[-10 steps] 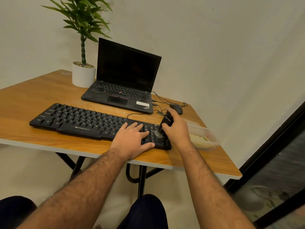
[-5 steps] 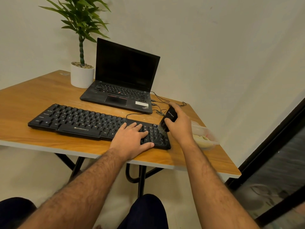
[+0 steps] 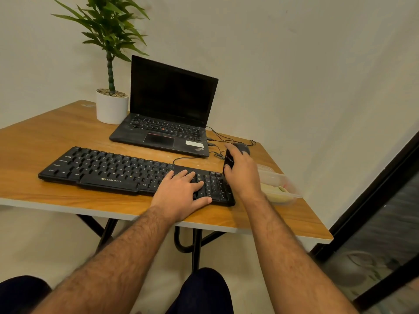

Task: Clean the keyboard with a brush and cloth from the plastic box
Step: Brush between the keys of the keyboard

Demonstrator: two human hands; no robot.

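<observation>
Keyboard [image 3: 127, 171]: near bench [image 3: 45, 141] edge, left hand [image 3: 181, 191] flat on its right keys. Brush [image 3: 228, 160]: gripped in right hand [image 3: 243, 175], above keyboard's right end. Risk: sweeping rightward could knock the plastic box [image 3: 280, 185] at the right edge.

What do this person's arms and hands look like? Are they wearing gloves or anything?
No gloves: both hands, left and right, are bare. The forearms are bare and hairy, with no sleeves, watch or rings visible. Dark trousers cover the knees at the bottom.

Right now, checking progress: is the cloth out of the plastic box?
No, it lies inside the plastic box; the right hand grips the brush.
</observation>
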